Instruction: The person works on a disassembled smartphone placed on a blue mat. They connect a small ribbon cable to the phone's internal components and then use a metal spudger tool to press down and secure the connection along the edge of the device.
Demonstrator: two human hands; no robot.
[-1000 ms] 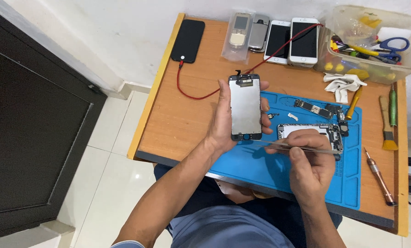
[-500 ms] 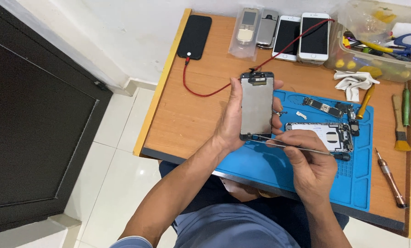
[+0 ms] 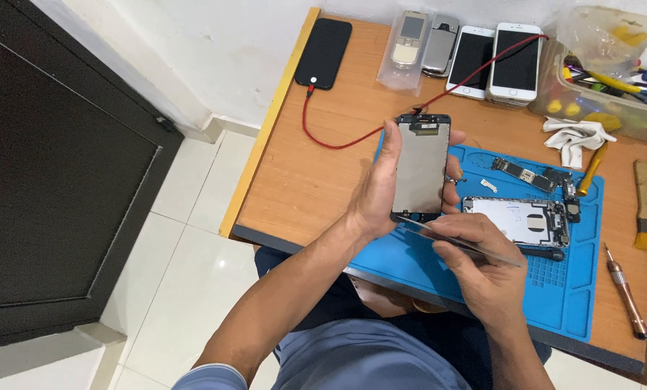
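Metal-backed and dark at its edges, the phone screen panel (image 3: 420,167) stands upright in the left hand (image 3: 381,189), thumb along its left edge and fingertips wrapped round the right, raised above the near part of the blue work mat (image 3: 576,289). The right hand (image 3: 482,269) is closed on thin tweezers (image 3: 459,240), whose tip meets the panel's lower edge. Just right of the hands, an opened phone body (image 3: 515,219) lies flat on the mat, with a small circuit board (image 3: 520,172) and loose parts beside it, and a dark pen-like tool (image 3: 540,253) along its near edge. A red cable (image 3: 338,141) runs across the wooden counter (image 3: 316,184) from a black phone (image 3: 324,43) at the far left corner. Along the far edge sit two old handsets in a clear bag (image 3: 410,40) and two white phones (image 3: 498,61). Further right are a clear plastic box of tools (image 3: 612,65), a white cloth (image 3: 576,136), a brush (image 3: 645,206) and a copper-coloured screwdriver (image 3: 625,290).
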